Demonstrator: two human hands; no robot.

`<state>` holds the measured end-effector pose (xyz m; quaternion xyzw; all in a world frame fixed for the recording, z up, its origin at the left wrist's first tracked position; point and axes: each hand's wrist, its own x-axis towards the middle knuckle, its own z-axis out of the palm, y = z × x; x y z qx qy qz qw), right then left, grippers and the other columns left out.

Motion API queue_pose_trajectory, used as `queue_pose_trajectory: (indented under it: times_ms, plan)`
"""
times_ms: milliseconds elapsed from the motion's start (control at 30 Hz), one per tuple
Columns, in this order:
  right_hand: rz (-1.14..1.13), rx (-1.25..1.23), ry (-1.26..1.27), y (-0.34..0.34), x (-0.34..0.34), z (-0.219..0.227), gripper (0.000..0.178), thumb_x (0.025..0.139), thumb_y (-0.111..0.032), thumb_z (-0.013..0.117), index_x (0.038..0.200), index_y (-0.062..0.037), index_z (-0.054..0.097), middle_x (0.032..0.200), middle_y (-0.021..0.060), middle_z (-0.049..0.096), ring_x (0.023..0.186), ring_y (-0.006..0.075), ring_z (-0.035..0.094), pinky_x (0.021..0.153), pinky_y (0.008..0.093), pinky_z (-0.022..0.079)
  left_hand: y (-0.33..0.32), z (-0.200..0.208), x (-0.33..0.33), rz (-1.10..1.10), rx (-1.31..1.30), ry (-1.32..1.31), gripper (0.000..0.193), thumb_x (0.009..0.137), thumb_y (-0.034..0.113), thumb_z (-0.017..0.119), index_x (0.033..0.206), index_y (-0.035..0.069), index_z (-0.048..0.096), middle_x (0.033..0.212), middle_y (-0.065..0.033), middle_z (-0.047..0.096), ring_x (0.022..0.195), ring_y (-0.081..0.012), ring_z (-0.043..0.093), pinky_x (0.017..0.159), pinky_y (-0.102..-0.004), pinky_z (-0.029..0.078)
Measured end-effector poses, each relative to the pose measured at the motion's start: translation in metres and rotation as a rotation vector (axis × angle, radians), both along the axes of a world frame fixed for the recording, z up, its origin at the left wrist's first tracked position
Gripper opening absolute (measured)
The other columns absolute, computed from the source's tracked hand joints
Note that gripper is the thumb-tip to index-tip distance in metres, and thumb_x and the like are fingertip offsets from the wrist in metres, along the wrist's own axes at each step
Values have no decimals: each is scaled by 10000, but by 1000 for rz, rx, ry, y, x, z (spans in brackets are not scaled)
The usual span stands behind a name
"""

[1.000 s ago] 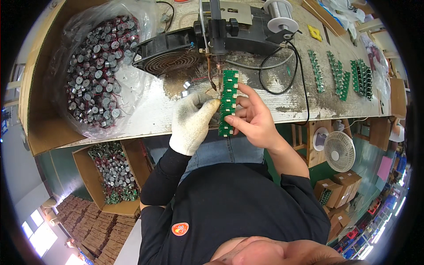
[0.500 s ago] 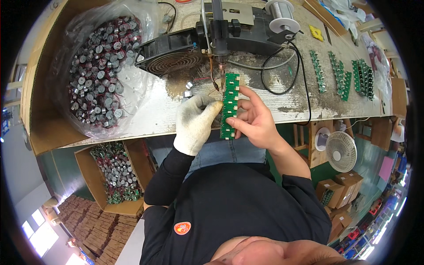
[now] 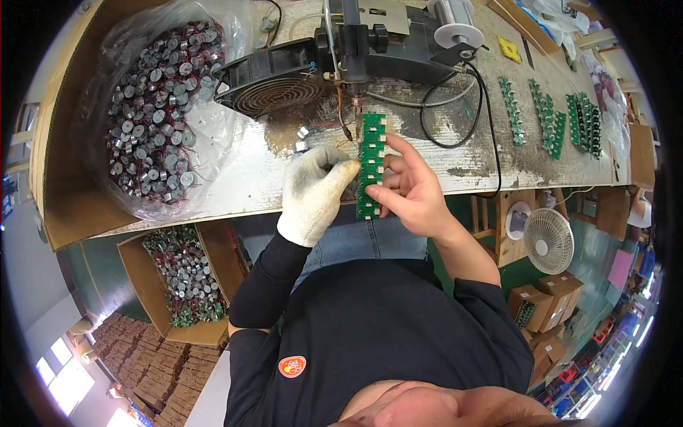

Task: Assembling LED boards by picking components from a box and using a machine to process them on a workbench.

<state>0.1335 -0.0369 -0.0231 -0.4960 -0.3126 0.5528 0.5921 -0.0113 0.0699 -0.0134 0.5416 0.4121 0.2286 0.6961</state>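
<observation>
Bag of round metal parts (image 3: 153, 121): far L on counter (image 3: 249, 188), clear plastic, red wires showing; well apart from both my hands.
L hand (image 3: 311, 191): gloved, fingertips curled in at board's L edge, approx mid-length; can't tell if they grip anything, contact pt hidden.
Soldering iron (image 3: 353, 64): upright-ish in stand, ahead of my hands; tip near board's far end, touching or not = can't tell.
Green board (image 3: 370, 154): btwn my hands, above counter's near edge; long axis runs away from my body toward iron, row of white connectors along it. L of R hand, R of L hand; both equally close.
R hand (image 3: 413, 199): bare, gripping board, thumb on face, other fingers at R edge/behind.
Board strips (image 3: 548, 121): far R on counter, several, well apart from R hand.
</observation>
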Motion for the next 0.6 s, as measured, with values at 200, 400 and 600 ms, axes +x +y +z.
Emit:
queue_pose_trajectory:
  times_ms: [200,400,600]
  plan:
    - [-1,-3,28,-1,-1,6,716,838,87,610,1441,-43,246,1104,140,577,723,109,610,521,210,509,-1,9,3,12,26,-7,156,839,111,628,801,-38,654,670,-31,617,621,-74,534,562,-241,420]
    - [2,-23,17,-3,0,1,694,847,46,626,1427,-28,252,1046,115,553,703,96,593,528,213,501,-3,-4,-2,-54,-29,22,135,879,116,597,897,-13,636,782,-17,618,704,-78,557,638,-221,439]
    - [3,-17,-2,1,-2,-1,695,846,40,632,1427,-28,257,1042,117,550,703,100,595,528,217,500,0,-4,-3,-8,31,19,171,850,121,625,837,-48,648,726,-47,637,674,-84,565,577,-248,438]
